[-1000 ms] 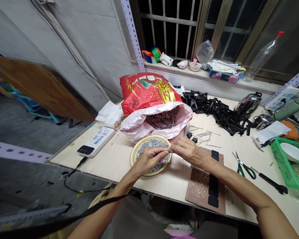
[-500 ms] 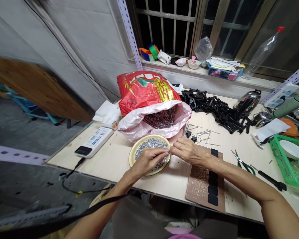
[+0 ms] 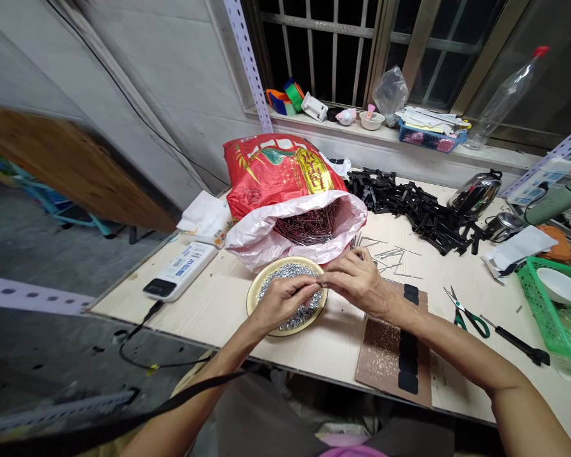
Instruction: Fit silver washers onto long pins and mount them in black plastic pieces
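Observation:
Over a yellow dish [image 3: 253, 303] of small silvery metal pieces [image 3: 292, 271], my left hand [image 3: 285, 301] is closed in a pinch. My right hand [image 3: 356, 282] meets it fingertip to fingertip at the dish's right edge, its fingers pinched too. Whatever lies between the fingertips is too small to make out. Behind the dish, a red bag [image 3: 276, 168] lies open with many dark reddish, thin pieces [image 3: 307, 225] inside. Thin metal rods [image 3: 393, 254] are scattered right of the bag. A brown board [image 3: 378, 355] with black squares [image 3: 408, 383] lies under my right forearm.
Black plastic parts [image 3: 409, 206] are heaped at the back right. Scissors [image 3: 466, 312], a black-handled tool [image 3: 518, 343] and a green basket [image 3: 537, 314] are on the right. A white power bank [image 3: 183, 270] with a cable lies left.
My right hand has turned and its fingers have shifted slightly left over the dish. Its upper fingers are less tightly curled. My left hand has barely moved.

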A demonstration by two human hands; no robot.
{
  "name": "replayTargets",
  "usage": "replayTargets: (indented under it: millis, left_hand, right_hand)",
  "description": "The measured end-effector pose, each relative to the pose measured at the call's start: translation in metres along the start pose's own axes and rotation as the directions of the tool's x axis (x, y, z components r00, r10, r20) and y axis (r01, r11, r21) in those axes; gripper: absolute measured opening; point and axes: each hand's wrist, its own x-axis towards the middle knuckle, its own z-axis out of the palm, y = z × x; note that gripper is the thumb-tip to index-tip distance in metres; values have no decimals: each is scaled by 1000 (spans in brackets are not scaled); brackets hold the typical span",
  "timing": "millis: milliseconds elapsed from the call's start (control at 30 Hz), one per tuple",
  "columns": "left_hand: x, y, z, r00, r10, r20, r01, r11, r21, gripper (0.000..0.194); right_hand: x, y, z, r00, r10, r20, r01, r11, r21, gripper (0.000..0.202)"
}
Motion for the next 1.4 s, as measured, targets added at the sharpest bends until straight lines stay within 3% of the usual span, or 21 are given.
replayTargets:
  millis: [100, 200, 300, 400, 500, 567, 667, 767, 867, 1000, 1033, 1100, 1200, 1267, 1333, 1400]
  left_hand:
    - [2, 5, 4, 1000, -25, 16, 25, 999, -34, 31]
    - [5, 12, 6, 998, -60, 25, 63, 991, -122, 34]
    - [6, 20, 5, 990, -144, 8, 141, 957, -254, 34]
    - [7, 23, 4, 969, -244, -21, 216, 889, -404, 33]
    - [10, 22, 8, 941, -325, -90, 219, 791, -571, 34]
    - [15, 22, 13, 925, -344, -162, 154, 730, -666, 34]
    - [24, 27, 23, 904, -355, -240, 62, 662, -747, 34]
    - [29, 36, 33, 898, -366, -242, 48, 630, -775, 34]
    - [31, 45, 41, 898, -331, -289, 2, 662, -750, 32]
    - [29, 56, 48, 884, -212, -417, -112, 769, -630, 28]
    - [29, 58, 50, 885, -183, -428, -128, 788, -603, 28]
    - [27, 61, 53, 904, -145, -403, -127, 807, -577, 27]
    - [25, 63, 57, 957, -153, -247, -33, 786, -617, 32]
    - [25, 62, 59, 971, -198, -137, 53, 731, -680, 40]
    - [25, 62, 61, 968, -239, -74, 104, 656, -748, 48]
    - [24, 61, 63, 969, -243, -46, 117, 613, -782, 49]
  right_hand:
    - [0, 1, 6, 1000, -15, 17, 16, 995, -102, 40]
    - [4, -1, 7, 999, 47, 11, -46, 990, -136, 50]
    - [8, -2, -1, 990, 144, 3, -143, 988, 51, 59]
    - [9, -2, -14, 962, 271, -26, -254, 928, 272, 62]
    - [6, -2, -19, 865, 502, -20, -437, 772, 461, 45]
    - [3, -5, -16, 804, 588, 83, -517, 625, 585, 34]
    - [1, -13, -5, 795, 576, 192, -518, 479, 709, 28]
    - [1, -19, 3, 786, 606, 125, -472, 456, 755, 28]
    - [1, -23, 1, 745, 660, 101, -452, 387, 804, 32]
    - [-3, -32, -13, 682, 645, 346, -472, 27, 881, 37]
    - [-6, -34, -18, 666, 643, 378, -479, -20, 878, 37]
    - [-14, -36, -29, 640, 687, 345, -494, 24, 869, 34]
    - [-28, -35, -44, 636, 757, 147, -511, 272, 815, 26]
    - [-36, -34, -51, 649, 759, 56, -515, 384, 767, 22]
    - [-41, -33, -54, 653, 755, 58, -521, 394, 757, 21]
    - [-43, -33, -52, 633, 763, 132, -533, 306, 789, 24]
